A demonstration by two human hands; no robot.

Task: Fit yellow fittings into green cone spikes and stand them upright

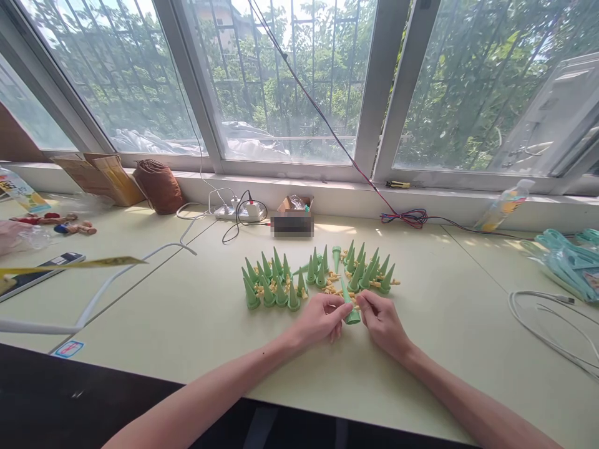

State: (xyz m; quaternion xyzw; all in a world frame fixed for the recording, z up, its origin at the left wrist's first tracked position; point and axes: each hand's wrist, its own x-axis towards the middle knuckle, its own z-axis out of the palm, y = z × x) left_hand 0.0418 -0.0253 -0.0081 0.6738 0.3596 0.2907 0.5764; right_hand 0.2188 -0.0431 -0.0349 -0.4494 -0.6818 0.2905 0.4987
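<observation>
A: Head cam, quick: what's the left hand (322, 318) got?
B: Thumb & fingers clamped on a green plastic cone (352, 317), btwn both hands over the near-middle of the table (210, 324); tip points far, wide base near
A: And the right hand (386, 325)?
B: Fingertips together, just right of the cone; can't tell if they pinch anything small
A: What's around?
B: Just far of the hands, upright cones in a left group (281, 294) & a right group (371, 273), w/ small yellow pegs (331, 290) scattered btwn & beside them
A: Further out?
B: Far edge: power strip (225, 213), small cardboard box (307, 203) right of it; far right, a labelled plastic bottle (505, 207)
</observation>
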